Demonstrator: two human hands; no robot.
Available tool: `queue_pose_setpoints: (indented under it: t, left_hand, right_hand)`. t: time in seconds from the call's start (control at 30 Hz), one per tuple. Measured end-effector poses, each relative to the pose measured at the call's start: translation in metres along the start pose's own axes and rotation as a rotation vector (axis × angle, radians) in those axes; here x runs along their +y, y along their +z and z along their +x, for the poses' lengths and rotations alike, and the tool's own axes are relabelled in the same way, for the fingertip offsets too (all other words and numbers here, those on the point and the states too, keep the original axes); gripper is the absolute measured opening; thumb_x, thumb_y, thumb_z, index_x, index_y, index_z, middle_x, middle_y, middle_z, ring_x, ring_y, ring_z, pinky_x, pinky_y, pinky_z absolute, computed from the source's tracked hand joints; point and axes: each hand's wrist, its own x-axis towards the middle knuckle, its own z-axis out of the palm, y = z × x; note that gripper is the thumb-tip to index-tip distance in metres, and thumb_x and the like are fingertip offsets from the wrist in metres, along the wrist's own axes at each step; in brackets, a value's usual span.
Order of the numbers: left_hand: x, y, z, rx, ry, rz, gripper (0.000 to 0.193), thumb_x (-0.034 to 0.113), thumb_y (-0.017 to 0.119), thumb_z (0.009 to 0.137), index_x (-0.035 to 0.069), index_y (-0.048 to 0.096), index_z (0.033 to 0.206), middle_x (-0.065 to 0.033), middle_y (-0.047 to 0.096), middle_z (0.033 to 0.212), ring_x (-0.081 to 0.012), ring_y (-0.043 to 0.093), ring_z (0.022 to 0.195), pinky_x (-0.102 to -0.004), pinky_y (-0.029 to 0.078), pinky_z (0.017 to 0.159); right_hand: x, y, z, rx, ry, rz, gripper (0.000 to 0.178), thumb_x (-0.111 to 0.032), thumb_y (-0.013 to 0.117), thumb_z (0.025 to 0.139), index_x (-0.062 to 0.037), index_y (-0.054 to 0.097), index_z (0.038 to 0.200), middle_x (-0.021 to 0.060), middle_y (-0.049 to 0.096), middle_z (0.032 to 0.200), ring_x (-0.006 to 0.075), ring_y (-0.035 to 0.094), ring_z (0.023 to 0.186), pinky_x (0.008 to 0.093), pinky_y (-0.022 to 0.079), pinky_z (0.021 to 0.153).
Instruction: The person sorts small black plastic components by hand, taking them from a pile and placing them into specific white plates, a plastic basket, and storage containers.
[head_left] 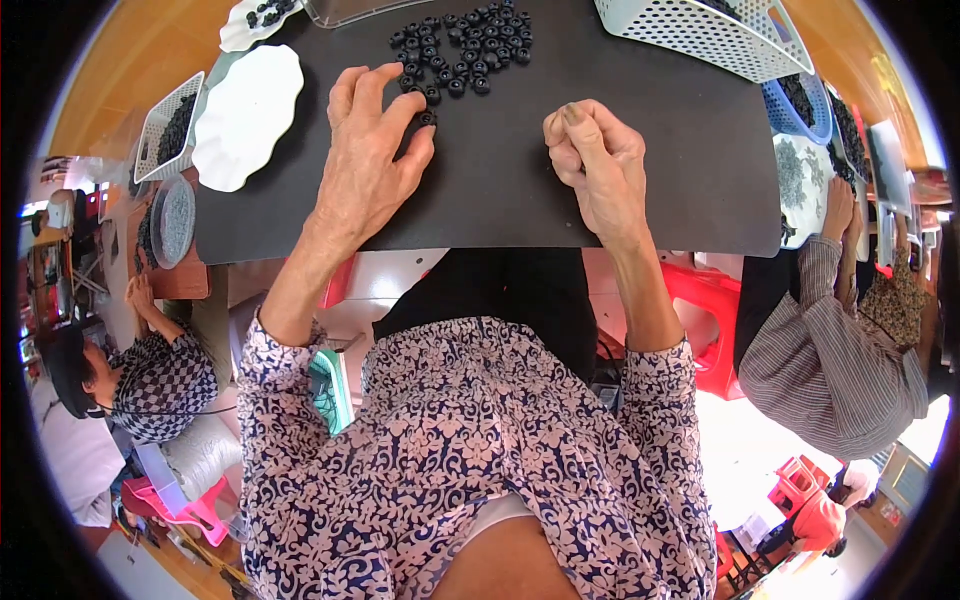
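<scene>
Patterned shirt (460, 410); left hand (366, 155) pinches bead (427, 118), bead pile (480, 68) just beyond; right hand (602, 165) fisted.

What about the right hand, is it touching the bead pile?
No, a stretch of dark table shows between the curled right hand and the black bead pile.

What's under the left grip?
At the left grip, a black bead shows between thumb and index finger; more beads lie beyond. The palm covers the dark tabletop beneath it, so anything there can't be seen.
</scene>
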Motion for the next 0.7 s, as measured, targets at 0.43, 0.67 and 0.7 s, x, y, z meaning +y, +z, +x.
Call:
queue_pose_setpoints:
  t: [0.43, 0.67, 0.7]
  left_hand:
    - [-0.007, 0.027, 0.006, 0.001, 0.06, 0.042, 0.02, 0.011, 0.068, 0.078, -0.001, 0.062, 0.092, -0.0169, 0.051, 0.12, -0.0428, 0.039, 0.119, -0.0484, 0.038, 0.098]
    - [-0.004, 0.021, 0.007, 0.039, 0.056, -0.134, 0.024, 0.007, 0.069, 0.076, -0.002, 0.061, 0.097, -0.0146, 0.052, 0.109, -0.0324, 0.044, 0.111, -0.0412, 0.04, 0.094]
    - [-0.002, 0.017, 0.007, 0.038, 0.056, -0.132, 0.024, 0.007, 0.069, 0.076, -0.002, 0.061, 0.097, -0.0146, 0.052, 0.109, -0.0324, 0.044, 0.111, -0.0412, 0.04, 0.094]
  right_hand:
    - [0.011, 0.026, 0.02, -0.065, -0.132, -0.471, 0.021, -0.019, 0.061, 0.092, 0.0009, 0.067, 0.091, -0.0013, 0.059, 0.071, 0.0037, 0.047, 0.061, 0.0215, 0.04, 0.054]
    - [0.01, 0.027, 0.014, -0.081, -0.131, -0.35, 0.022, -0.007, 0.045, 0.098, -0.0014, 0.064, 0.111, 0.0012, 0.058, 0.078, 0.0028, 0.039, 0.059, 0.018, 0.031, 0.048]
    - [0.009, 0.027, 0.014, -0.082, -0.131, -0.348, 0.022, -0.007, 0.045, 0.098, -0.0014, 0.064, 0.111, 0.0012, 0.058, 0.078, 0.0028, 0.039, 0.059, 0.018, 0.031, 0.048]
